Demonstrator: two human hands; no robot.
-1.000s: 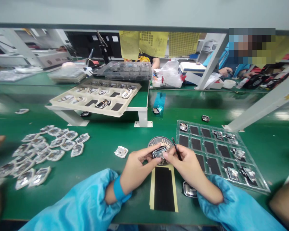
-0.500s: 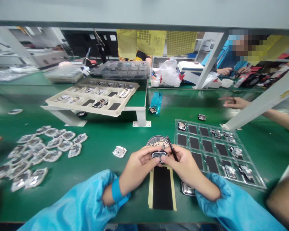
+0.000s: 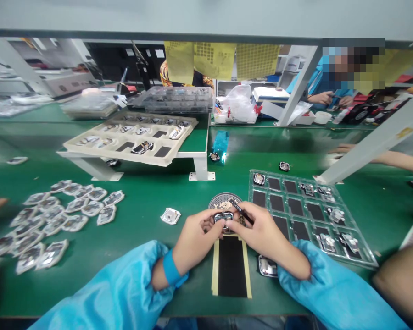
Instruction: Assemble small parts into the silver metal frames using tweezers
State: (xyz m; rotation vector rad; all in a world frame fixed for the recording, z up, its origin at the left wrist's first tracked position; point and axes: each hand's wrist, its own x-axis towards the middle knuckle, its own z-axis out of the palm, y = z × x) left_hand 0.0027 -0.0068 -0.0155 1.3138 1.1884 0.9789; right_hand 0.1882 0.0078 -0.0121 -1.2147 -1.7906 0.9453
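Watch case (image 3: 223,217), at the near side of the round grey dish (image 3: 216,198), is clamped in the left hand (image 3: 197,233) and braced by the right hand (image 3: 260,229), which is closed on a slim black tool (image 3: 240,211). Exposed innards could be scratched if the tool is swung; the rounded, hard-rimmed case could be dropped if grip is loosened.

Shiny-rimmed held unit (image 3: 220,217), matt blk pad (image 3: 231,268), glossy clear plast. tray (image 3: 349,220), smooth grn tabletop (image 3: 137,215)

On the green counter (image 3: 141,206), pale parts (image 3: 53,213) are clustered at left. A dish (image 3: 215,200) and a black mat (image 3: 232,268) are set near the middle, a clear tray (image 3: 296,207) is laid at right, and a stand (image 3: 201,166) is placed farther back.
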